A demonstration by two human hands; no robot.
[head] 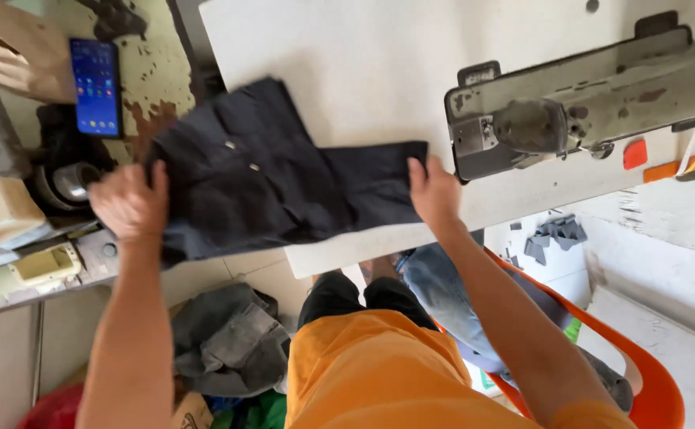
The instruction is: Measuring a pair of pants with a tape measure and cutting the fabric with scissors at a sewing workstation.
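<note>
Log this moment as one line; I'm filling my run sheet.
left hand: holds dark garment | right hand: holds its other end | garment: across white table | beside: sewing machine

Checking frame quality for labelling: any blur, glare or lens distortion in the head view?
Head view: left hand slightly motion-blurred, right hand sharper, both gripping the dark garment; bright daylight washes out the white table, no hard glare; garment folds lose detail in the dark tone; wide-angle lens tilts and bends the sewing machine and table edges; phone screen is lit and readable.
</note>
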